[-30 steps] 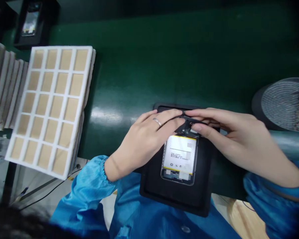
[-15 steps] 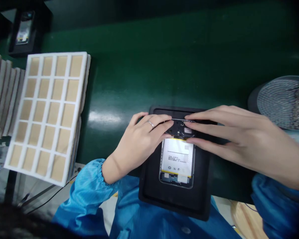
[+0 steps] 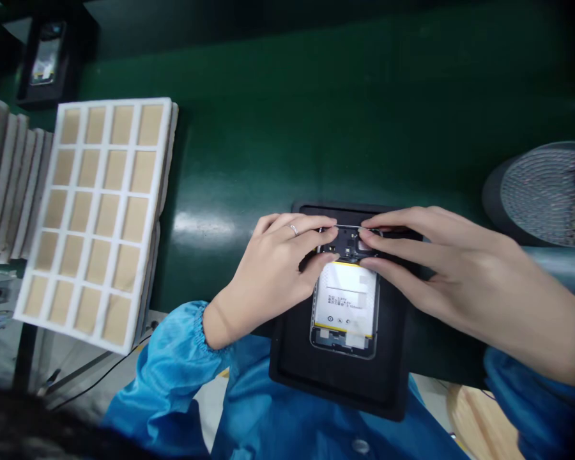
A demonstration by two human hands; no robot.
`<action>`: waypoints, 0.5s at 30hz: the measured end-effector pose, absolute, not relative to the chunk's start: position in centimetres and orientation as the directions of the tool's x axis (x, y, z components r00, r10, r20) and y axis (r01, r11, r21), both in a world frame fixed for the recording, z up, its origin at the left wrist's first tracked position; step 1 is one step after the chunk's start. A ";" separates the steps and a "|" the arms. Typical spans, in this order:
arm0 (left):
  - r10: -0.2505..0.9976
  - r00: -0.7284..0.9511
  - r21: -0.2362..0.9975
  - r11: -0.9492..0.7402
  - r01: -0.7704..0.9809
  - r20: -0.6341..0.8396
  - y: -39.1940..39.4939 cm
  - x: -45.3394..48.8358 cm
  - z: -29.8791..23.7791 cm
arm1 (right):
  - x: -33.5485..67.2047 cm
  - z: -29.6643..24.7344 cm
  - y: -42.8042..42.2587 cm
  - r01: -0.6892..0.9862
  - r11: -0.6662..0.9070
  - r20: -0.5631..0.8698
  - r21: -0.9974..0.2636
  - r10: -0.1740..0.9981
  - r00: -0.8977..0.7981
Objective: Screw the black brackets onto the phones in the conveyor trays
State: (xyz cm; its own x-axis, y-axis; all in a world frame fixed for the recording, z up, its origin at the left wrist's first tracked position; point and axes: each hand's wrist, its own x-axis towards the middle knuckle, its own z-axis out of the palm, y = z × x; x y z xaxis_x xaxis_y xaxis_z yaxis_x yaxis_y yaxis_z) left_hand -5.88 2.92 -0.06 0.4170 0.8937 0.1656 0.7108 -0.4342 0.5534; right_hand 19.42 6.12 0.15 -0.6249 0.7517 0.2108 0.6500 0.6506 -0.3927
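Observation:
An opened phone (image 3: 345,300) with a white and yellow battery lies face down in a black tray (image 3: 335,383) on the green belt (image 3: 292,128). At the phone's upper end sits a small black cover part (image 3: 349,239). My left hand (image 3: 273,275), with a ring on one finger, pinches that part from the left with curled fingers. My right hand (image 3: 460,275) holds its right side, fingertips pressed on its upper edge and on the battery's top corner. The fingertips of both hands almost meet over the part.
A white foam grid tray (image 3: 100,211) with tan cells leans at the left on the belt's edge, with more foam trays (image 3: 4,179) stacked behind it. A round dark dish (image 3: 541,191) of tiny parts stands at the right. Another black fixture (image 3: 48,54) holding a phone is at the far upper left.
A second ago the black part was tilted up above the phone's top; now it lies down in the phone. Both hands have drawn closer together over it.

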 end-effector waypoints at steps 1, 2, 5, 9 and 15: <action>0.893 0.424 0.535 -0.436 0.724 0.155 2.9 -5.9 0.0 | 19.3 0.3 6.0 0.676 0.648 0.196 -0.351 0.757 -0.624; 0.889 0.434 0.510 -0.445 0.737 0.147 2.8 -5.9 0.1 | 19.3 0.4 5.8 0.702 0.646 0.181 -0.300 0.761 -0.623; 0.874 0.466 0.409 -0.479 0.777 0.138 2.2 -5.7 0.6 | 19.0 1.0 5.1 0.754 0.640 0.175 -0.150 0.768 -0.617; 0.840 0.506 0.243 -0.541 0.805 0.196 0.3 -4.8 0.8 | 18.4 1.2 4.1 0.786 0.613 0.208 -0.079 0.782 -0.588; 0.803 0.535 0.100 -0.574 0.813 0.262 -1.6 -2.8 -0.2 | 19.4 0.8 4.3 0.774 0.587 0.272 -0.236 0.805 -0.527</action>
State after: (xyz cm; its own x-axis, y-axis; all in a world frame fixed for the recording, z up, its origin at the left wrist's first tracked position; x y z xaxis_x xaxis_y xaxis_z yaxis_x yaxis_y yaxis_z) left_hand -2.84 -1.65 -0.20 0.5349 0.8032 0.2623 0.8128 -0.5739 0.0999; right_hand 19.41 4.32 0.84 -0.5273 0.8050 0.2720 0.7743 0.5871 -0.2363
